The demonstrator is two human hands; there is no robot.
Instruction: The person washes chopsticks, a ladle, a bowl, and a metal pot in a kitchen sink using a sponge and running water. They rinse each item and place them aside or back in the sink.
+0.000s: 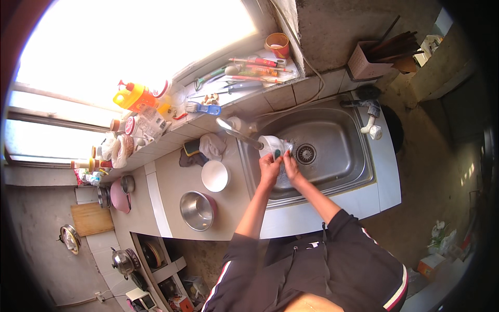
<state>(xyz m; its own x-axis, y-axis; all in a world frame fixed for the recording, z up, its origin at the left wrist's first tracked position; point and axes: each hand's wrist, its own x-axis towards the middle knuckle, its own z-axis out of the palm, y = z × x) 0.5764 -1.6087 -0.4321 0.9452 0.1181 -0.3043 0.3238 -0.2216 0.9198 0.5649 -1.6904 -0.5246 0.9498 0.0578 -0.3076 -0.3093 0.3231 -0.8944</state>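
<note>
Under the curved faucet, at the left side of the steel sink basin, both hands are close together. My left hand holds a white bowl by its near edge, with a small dark green thing at the fingers. Beside it, my right hand has its fingers bent close to that green thing; whether they grip it is unclear. Water splashes around the fingers and hides details. The round drain lies just right of the hands.
On the counter to the left stand a white bowl and a steel pot, with cloths behind. The windowsill holds a knife, a blue brush and bottles. A second tap stands at the sink's right end.
</note>
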